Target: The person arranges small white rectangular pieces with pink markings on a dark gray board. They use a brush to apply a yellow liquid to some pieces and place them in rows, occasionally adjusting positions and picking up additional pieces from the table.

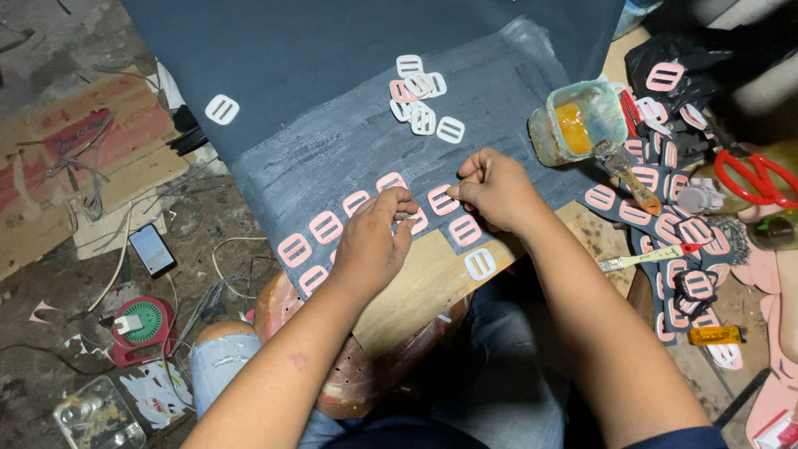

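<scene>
Left hand [374,241]: centre of the frame, palm down, fingers curled and pressed onto the dark sheet; the fingertips sit on or just beside a pink buckle piece, and I cannot tell whether anything is pinched under them.
Right hand [497,189]: just right of centre, knuckles up, thumb and forefinger closed on the edge of a pink buckle piece [441,199] that lies flat on the sheet.
Dark sheet [349,133]: a wide grey-black sheet that fills the upper middle of the frame, its lower band streaked with a lighter coat, its near edge resting on the wooden board.
Pink row [326,226]: pink buckle pieces laid side by side in a slanting line along the sheet's near edge, running from lower left up toward the hands.
White pile [422,100]: a loose heap of white buckle pieces, one pink among them, above the hands in the upper centre.
Single white piece [222,109]: alone on the sheet at upper left, well apart from the pile.
Wooden board [424,283]: the worktop, pale, below the hands, with one white piece [480,263] on it.
Glue pot [580,121]: clear plastic tub with yellow contents, right of the right hand, a brush [628,176] leaning at it.
Cut pieces [665,224]: dark backed pink buckles heaped at the right.
Scissors [761,175]: red handles, far right.
Phone [153,249]: on the floor at the left.
</scene>
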Available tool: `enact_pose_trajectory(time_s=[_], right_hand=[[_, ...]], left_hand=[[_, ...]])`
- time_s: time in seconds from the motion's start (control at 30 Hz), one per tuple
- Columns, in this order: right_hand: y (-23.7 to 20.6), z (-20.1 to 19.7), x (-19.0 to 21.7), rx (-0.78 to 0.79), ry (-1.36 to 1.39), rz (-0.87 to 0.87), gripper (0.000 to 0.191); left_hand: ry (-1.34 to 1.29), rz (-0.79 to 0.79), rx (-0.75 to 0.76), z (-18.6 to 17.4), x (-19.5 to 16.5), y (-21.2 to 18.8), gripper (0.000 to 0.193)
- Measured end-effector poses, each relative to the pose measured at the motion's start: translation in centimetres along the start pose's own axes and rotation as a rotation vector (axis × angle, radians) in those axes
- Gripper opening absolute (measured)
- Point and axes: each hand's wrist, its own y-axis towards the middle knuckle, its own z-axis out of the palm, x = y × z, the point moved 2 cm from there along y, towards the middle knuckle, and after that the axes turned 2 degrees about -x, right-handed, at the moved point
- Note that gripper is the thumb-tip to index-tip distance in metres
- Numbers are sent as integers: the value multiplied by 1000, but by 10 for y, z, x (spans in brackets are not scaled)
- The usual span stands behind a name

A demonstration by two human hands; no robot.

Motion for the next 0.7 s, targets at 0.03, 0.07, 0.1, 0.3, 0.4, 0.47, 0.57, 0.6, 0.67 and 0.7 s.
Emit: enact_pose_trajectory(time_s=[0.03,0.07,0.1,0.3,0.4,0.47,0.57,0.6,0.67,0.7], right_hand=[[1,0,-1,-3,-3,6,30],[1,0,-2,-5,-5,13,30],[1,0,-3,-8,-7,20,30],[0,0,-1,-14,-48,9,29],[-1,0,1,-19,-102,-22,29],[-3,0,4,-31,-129,-28,29],[-8,1,9,-56,-174,-51,28],[-10,1,12,-66,-191,-62,28],[-12,1,17,-87,-243,-58,30],[-13,2,20,-97,-269,-55,31]], left_hand=[[3,-5,1,0,0,0,30],[6,-1,1,0,-1,0,30],[9,2,2,0,-1,1,30],[99,72,5,-2,-8,1,30],[203,141,24,-1,-14,1,40],[263,147,60,1,-17,1,46],[324,135,118,4,-20,4,49],[348,138,123,5,-21,3,48],[396,140,139,8,-21,4,47],[418,135,152,9,-21,3,47]])
